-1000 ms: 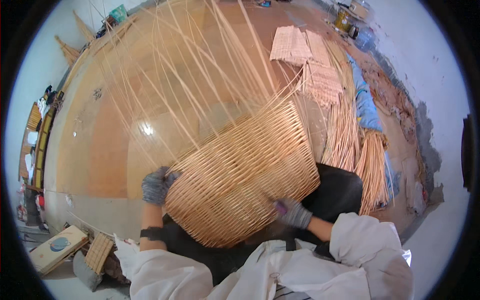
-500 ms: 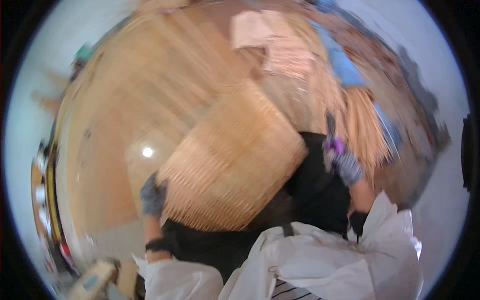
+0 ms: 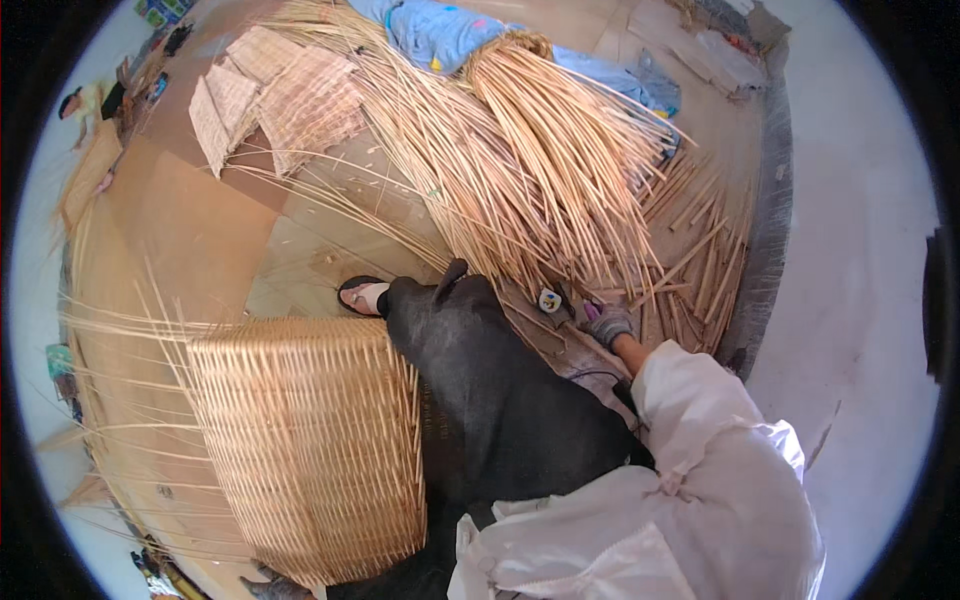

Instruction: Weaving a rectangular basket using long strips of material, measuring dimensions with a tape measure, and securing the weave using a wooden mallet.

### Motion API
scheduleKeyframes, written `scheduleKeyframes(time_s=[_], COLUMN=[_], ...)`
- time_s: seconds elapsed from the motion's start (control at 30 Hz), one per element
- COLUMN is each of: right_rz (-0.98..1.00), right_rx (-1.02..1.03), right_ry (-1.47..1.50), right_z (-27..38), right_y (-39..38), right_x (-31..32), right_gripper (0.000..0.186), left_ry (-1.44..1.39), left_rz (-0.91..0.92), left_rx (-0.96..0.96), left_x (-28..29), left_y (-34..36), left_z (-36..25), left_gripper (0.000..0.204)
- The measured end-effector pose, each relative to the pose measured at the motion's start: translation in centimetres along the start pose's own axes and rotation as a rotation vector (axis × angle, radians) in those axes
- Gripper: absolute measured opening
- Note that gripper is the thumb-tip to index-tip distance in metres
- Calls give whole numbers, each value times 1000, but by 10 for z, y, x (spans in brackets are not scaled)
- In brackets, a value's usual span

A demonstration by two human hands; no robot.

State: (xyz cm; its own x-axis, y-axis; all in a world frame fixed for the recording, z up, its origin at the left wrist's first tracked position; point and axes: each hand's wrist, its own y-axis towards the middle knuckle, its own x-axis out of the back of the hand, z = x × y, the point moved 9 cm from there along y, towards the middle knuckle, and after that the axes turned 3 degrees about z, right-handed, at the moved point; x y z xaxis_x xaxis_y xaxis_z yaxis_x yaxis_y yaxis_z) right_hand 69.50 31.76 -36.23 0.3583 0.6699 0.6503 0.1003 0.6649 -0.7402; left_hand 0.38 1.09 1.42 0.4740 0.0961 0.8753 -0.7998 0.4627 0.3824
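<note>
My right hand (image 3: 607, 325), in a grey glove, is closed on a purple-handled tool (image 3: 592, 310) down by the floor. Beside it lies a small round white object with a dark centre (image 3: 549, 300). At the lower left, my left hand (image 3: 277, 585), also gloved, grips the bottom edge of a woven wicker basket (image 3: 305, 440); most of its fingers are hidden. Long unwoven strips (image 3: 130, 325) stick out leftward from the basket, which rests against my black-covered leg (image 3: 470, 380).
A big bundle of split canes (image 3: 555, 140) spills across the floor, with blue wrapping (image 3: 420, 30) around part of it. Woven mats (image 3: 305, 100) lie upper left, short sticks (image 3: 700, 270) at right along the white wall (image 3: 840, 300). My sandalled foot (image 3: 362, 298) is beside the basket.
The view has swung rightward, so the basket now sits lower left with its strips pointing left. My right hand has left the basket and moved out to the floor with the purple-handled tool.
</note>
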Motion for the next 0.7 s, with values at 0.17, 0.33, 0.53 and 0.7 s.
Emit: scheduleKeyframes(time_s=[0.17,0.33,0.53,0.7], right_rz=[-392,-350,-190,1], right_rx=[-138,198,227,149], right_ry=[-259,-124,-55,625], right_z=[10,64,36,32], right_y=[58,83,117,112], right_x=[-19,-39,-40,-33], right_gripper=[53,32,27,23], left_ry=[-443,-230,-305,-318], left_rz=[276,432,423,606], left_rx=[18,-447,-517,-471], left_x=[-34,-51,-30,-37], left_y=[-63,-134,-128,-118], left_z=[-69,-132,-146,-138], left_gripper=[61,75,97,97])
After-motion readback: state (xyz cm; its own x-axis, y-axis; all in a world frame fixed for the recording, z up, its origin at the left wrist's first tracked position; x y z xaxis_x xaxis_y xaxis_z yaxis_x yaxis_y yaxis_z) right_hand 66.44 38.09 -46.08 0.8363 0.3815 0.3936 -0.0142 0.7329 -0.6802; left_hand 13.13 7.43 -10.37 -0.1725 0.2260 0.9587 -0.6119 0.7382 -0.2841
